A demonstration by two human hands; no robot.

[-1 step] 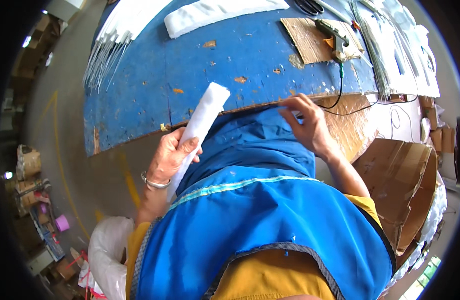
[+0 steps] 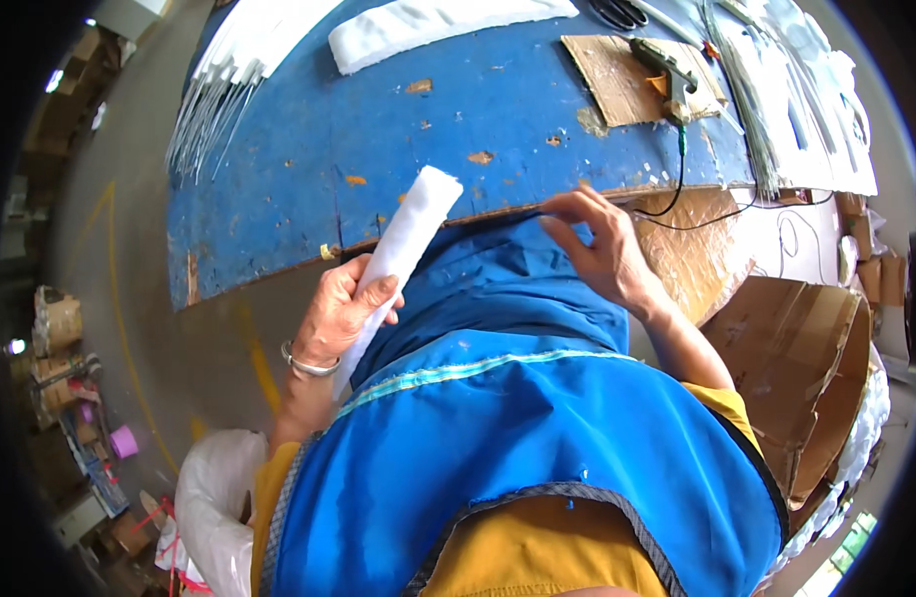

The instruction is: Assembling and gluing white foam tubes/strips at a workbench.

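The left hand (image 2: 340,316) gripped a white foam strip (image 2: 403,249), clamped, at the blue table's (image 2: 378,139) near edge. The right hand (image 2: 602,249) pinched a thin wire (image 2: 537,211) there, fingers together.

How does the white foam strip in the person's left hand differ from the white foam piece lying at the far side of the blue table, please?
The white foam strip is gripped by the left hand and tilts up over the near table edge; the white foam piece lies flat and untouched on the blue table. The held strip looks narrow and straight-sided; the lying piece looks longer, with a wavy edge. Both are white foam.
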